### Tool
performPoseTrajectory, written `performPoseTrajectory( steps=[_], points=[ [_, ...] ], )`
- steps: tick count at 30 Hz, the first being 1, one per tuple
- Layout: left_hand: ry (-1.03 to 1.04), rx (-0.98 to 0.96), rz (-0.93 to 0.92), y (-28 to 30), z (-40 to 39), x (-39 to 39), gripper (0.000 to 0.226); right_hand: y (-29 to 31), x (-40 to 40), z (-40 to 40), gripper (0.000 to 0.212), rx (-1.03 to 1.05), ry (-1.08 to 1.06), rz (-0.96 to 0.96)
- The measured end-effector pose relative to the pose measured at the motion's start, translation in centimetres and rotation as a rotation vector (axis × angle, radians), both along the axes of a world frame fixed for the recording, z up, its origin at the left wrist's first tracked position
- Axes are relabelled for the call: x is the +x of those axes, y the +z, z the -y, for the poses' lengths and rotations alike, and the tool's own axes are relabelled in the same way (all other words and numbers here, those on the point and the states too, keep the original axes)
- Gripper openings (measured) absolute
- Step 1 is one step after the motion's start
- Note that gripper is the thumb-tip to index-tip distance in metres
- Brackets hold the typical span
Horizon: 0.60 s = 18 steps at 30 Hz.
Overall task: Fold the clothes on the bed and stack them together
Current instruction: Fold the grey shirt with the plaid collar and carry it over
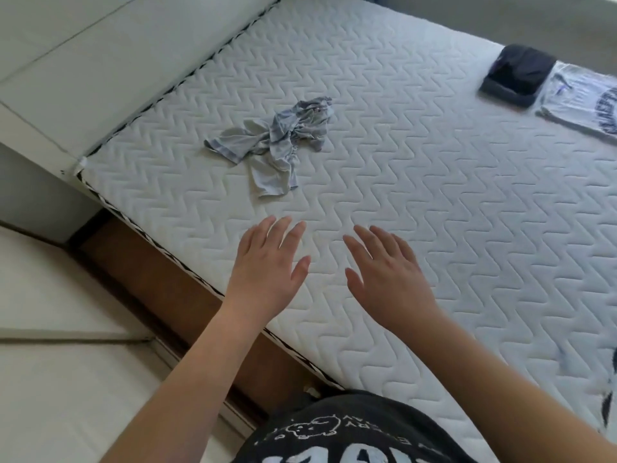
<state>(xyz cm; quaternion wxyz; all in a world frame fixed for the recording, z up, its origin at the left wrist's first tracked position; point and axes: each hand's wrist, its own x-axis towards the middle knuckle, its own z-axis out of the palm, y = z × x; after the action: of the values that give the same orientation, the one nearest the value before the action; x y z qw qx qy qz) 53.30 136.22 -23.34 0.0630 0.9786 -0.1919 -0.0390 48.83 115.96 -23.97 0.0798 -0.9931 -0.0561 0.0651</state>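
Both hands hover flat over the mattress [434, 182], holding nothing: left hand [270, 262] and right hand [387, 272] with fingers straight and spread. Just beyond the left fingertips lies a crumpled grey garment [277, 145], its long axis slanting from near-left to far-right. It seems next for folding; both hands must reach forward and spread it. Folded clothes [551, 88] sit far right.

Soft, even daylight fills the frame, with only faint shadows beneath the hands [267, 262]. The picture is slightly blurred throughout. Wide-angle distortion bends the mattress [434, 195] edges toward the corners.
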Motion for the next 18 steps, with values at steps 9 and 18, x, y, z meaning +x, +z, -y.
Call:
performPoseTrajectory(
  steps=[9,18],
  points=[
    [0.069,0.039,0.035,0.8,-3.4,0.6,0.055,0.1,4.7,-3.9,0.053,0.033,0.100,0.044],
    [0.039,-0.005,0.020,-1.4,-9.9,8.1,0.056,-1.3,11.0,-9.7,0.054,-0.024,0.046,0.037]
  ],
)
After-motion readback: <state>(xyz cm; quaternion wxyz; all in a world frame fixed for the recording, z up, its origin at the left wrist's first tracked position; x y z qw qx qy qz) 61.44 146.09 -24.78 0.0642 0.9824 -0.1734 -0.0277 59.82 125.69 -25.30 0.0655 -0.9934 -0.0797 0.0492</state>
